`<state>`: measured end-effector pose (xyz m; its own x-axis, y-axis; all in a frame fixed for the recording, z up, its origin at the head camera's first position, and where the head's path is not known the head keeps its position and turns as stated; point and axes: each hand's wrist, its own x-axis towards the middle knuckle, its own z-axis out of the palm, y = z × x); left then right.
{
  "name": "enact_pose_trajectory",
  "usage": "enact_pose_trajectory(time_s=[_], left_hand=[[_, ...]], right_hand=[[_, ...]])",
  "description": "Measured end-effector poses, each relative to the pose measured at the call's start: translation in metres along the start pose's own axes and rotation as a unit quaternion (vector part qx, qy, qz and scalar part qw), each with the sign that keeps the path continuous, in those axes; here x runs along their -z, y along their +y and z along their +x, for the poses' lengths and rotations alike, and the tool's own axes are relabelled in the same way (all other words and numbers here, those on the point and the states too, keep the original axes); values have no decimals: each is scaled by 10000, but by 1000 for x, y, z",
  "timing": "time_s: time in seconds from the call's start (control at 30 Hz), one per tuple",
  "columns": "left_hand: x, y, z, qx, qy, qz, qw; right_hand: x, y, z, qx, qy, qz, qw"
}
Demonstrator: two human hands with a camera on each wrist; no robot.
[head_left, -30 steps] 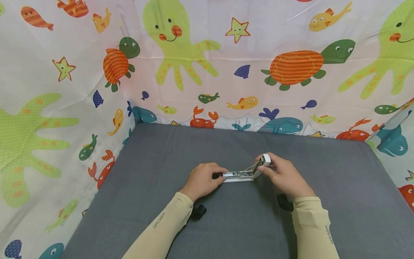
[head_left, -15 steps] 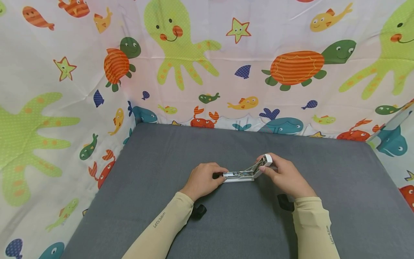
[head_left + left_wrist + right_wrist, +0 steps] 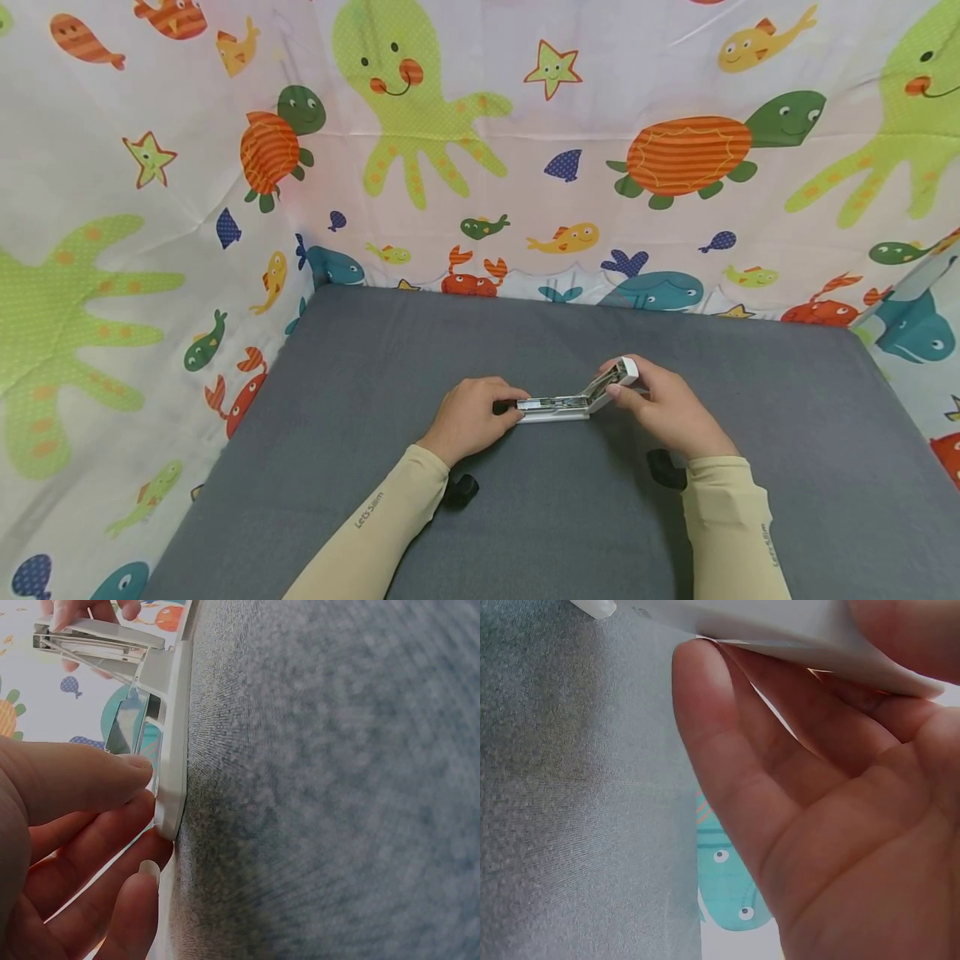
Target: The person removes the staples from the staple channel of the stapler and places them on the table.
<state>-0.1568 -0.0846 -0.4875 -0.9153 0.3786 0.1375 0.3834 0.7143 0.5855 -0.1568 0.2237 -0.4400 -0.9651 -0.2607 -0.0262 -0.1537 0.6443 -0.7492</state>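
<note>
A white stapler point(image 3: 555, 415) lies with its base on the grey cloth, its top cover point(image 3: 613, 382) swung up and back at the right end. My left hand point(image 3: 472, 418) pinches the left end of the stapler. In the left wrist view, the thumb point(image 3: 112, 776) is at the metal staple channel point(image 3: 127, 724) while fingertips meet the end of the base point(image 3: 176, 750). The raised cover is held by my right hand point(image 3: 671, 410), thumb on the near side and fingers behind. Close up in the right wrist view, the white cover point(image 3: 780, 630) rests between thumb and fingers.
Grey cloth point(image 3: 420, 333) covers the table. Behind and to the left stand fabric walls point(image 3: 450, 183) printed with sea animals. A black wrist camera point(image 3: 461, 492) sits under the left wrist, another black device point(image 3: 666, 468) under the right.
My right hand has shifted slightly right, tilting the stapler's cover a little farther back. The thin rod between cover and channel shows less in the head view. The left hand stays put.
</note>
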Motion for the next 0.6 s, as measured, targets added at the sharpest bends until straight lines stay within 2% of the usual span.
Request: enact_pose_trajectory(time_s=[0.6], left_hand=[[-1, -2, 0, 23, -41, 10, 10000]], right_hand=[[2, -1, -2, 122, 50, -78, 9999]])
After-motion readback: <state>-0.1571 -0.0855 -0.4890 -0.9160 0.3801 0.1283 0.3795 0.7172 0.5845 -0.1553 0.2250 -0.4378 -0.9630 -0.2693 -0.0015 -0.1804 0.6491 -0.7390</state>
